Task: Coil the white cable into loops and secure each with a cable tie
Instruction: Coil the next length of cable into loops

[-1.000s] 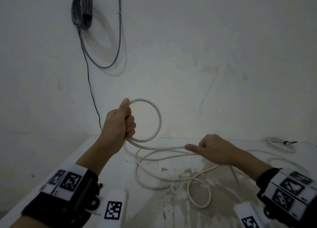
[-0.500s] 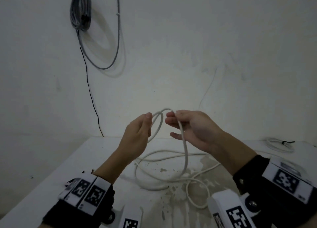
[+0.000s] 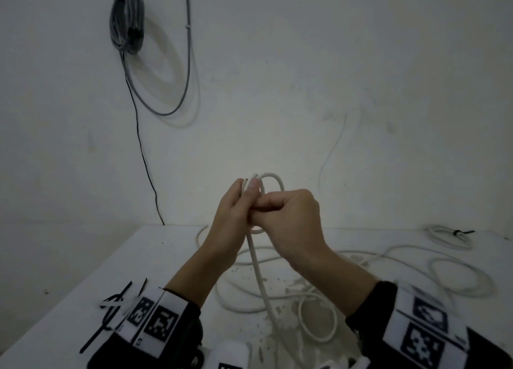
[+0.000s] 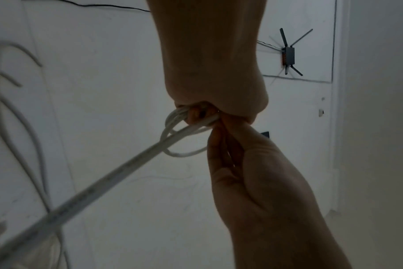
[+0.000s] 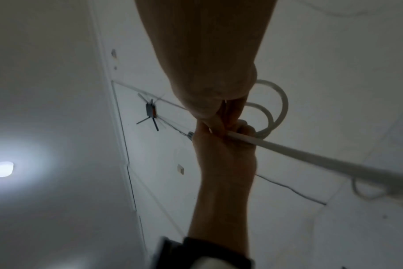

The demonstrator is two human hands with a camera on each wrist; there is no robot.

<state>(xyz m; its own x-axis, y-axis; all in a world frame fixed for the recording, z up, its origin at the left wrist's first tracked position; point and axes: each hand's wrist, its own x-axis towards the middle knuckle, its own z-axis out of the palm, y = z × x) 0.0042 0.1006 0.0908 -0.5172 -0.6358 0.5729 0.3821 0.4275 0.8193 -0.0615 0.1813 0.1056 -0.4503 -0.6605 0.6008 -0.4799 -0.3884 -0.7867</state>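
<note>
The white cable (image 3: pixel 275 179) is gathered into a small coil held up over the table, both hands pressed together on it. My left hand (image 3: pixel 236 207) grips the coil from the left, fingers curled round the strands (image 5: pixel 230 132). My right hand (image 3: pixel 288 213) closes over the same spot from the right. Loops (image 5: pixel 277 103) stick out beyond the fingers, and in the left wrist view the coil (image 4: pixel 173 127) shows at the meeting of the hands. A straight strand (image 3: pixel 257 268) runs down to loose cable (image 3: pixel 316 318) on the table. Black and white cable ties (image 3: pixel 116 310) lie by my left wrist.
The white table (image 3: pixel 69 299) stands against a white wall. A tied white coil (image 3: pixel 447 235) lies at the back right, with more loose cable (image 3: pixel 460 277) in front of it. A grey cable bundle (image 3: pixel 126 19) hangs on the wall at upper left.
My right hand rose from the cable on the table and brought a loop to my left hand. Both hands now clasp the coil together, nearer the middle.
</note>
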